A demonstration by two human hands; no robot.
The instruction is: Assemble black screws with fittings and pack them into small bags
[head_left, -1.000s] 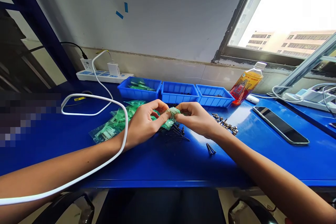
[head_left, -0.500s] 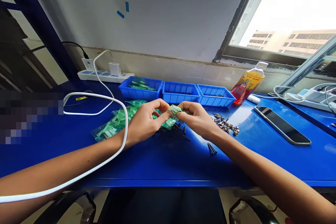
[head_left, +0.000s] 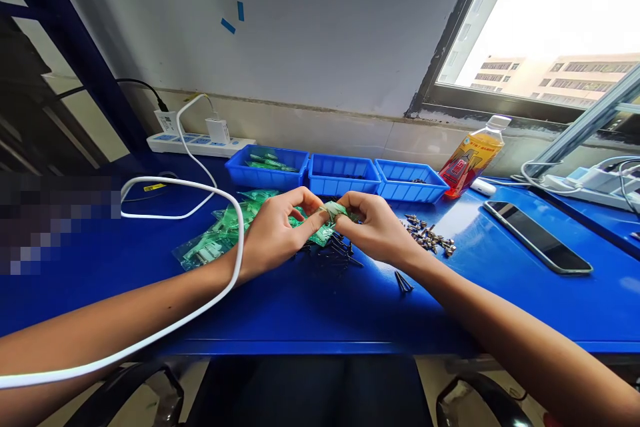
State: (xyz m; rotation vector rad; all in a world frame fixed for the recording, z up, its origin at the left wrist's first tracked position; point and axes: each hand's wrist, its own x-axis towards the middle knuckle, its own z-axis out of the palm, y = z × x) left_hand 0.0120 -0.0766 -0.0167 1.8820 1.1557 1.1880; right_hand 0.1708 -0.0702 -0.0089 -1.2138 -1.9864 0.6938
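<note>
Overexposed window (head_left: 555,7), dim left edge

grey wall (head_left: 325,47) | bright window (head_left: 545,7), upper right | glossy blue table (head_left: 300,320)

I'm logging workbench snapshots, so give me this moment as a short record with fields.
Left hand: pinching a green packet
Right hand: pinching the same packet from the other side
Packet contents: cannot tell
Bins: three, blue, in a row; the left bin holds green packets
Left of hands: pile of green packets
Loose hardware: dark screws, shiny metal fasteners
Far right: phone lying flat
Behind fasteners: bottle with white cap
</note>
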